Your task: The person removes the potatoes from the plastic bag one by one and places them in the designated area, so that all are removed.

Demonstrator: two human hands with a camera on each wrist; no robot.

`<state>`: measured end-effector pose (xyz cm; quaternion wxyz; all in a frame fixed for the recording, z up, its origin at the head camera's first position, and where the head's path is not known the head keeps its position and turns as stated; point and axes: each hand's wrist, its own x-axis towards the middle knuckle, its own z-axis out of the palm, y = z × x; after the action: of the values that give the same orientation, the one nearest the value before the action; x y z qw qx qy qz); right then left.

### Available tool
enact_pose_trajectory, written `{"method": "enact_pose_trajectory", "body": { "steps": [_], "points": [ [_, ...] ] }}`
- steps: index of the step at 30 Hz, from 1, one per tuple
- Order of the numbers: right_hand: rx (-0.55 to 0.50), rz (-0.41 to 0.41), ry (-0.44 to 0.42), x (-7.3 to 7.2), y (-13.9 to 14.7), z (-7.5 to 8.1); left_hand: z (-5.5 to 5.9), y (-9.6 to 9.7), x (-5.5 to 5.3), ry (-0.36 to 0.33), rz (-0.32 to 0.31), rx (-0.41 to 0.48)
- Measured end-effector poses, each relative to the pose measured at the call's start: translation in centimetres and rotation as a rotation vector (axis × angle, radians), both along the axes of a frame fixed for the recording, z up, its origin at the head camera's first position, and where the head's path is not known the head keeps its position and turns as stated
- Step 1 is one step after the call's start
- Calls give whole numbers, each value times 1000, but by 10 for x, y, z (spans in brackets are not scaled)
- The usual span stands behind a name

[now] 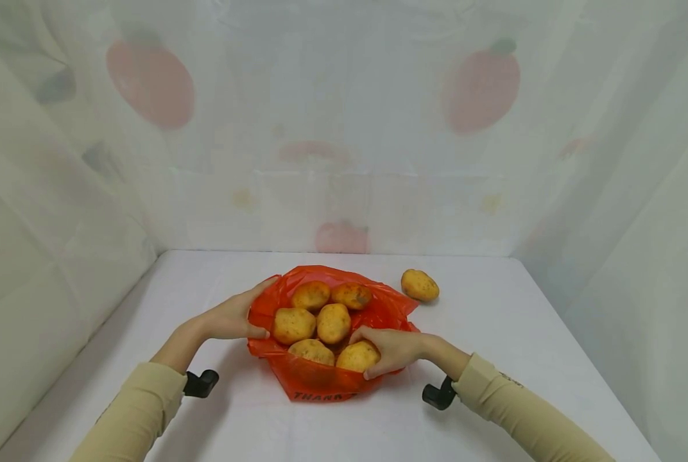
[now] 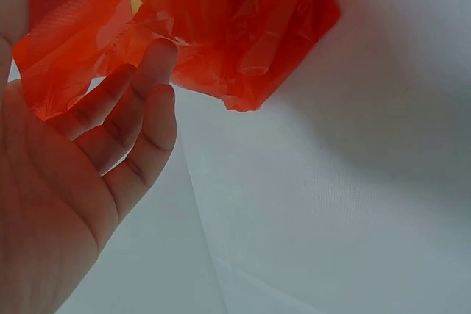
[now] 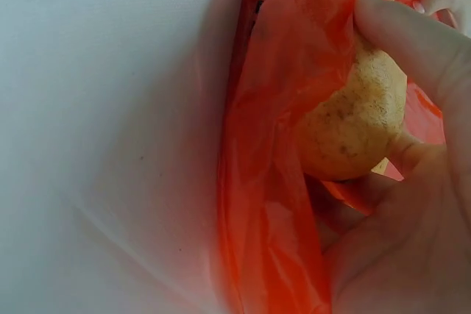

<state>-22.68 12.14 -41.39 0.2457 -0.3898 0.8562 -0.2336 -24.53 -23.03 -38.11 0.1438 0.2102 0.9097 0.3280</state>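
A red plastic bag (image 1: pixel 298 375) with dark lettering lies wide open in the head view, several potatoes (image 1: pixel 294 325) inside it. At its left side my left hand (image 1: pixel 231 317) holds the rim, thumb inside and fingers outside; the left wrist view shows those bent fingers (image 2: pixel 151 126) against the red film. My right hand (image 1: pixel 398 346) reaches into the bag's front right and grips a potato (image 1: pixel 355 357) between thumb and fingers. In the right wrist view the bag film covers part of this potato (image 3: pixel 360 115), and the thumb lies over the film's edge.
Another potato (image 1: pixel 420 285) lies on the white table (image 1: pixel 471 321), behind and right of the bag. Pale printed curtains (image 1: pixel 344 115) enclose the table at the back and both sides. A black wrist mount (image 1: pixel 439 393) sits under each forearm.
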Motion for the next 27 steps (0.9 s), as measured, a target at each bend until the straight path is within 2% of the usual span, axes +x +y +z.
{"method": "enact_pose_trajectory", "body": {
  "steps": [11, 15, 27],
  "points": [
    [-100, -47, -7, -1, 6, 0, 0, -2, -1, 26, -24, -11],
    [-136, -61, -11, 0, 8, 2, 0, -1, 0, 21, -14, -15],
    [-173, -88, 15, -1, 10, 8, 2, 0, 1, 30, -19, -21]
  ]
}}
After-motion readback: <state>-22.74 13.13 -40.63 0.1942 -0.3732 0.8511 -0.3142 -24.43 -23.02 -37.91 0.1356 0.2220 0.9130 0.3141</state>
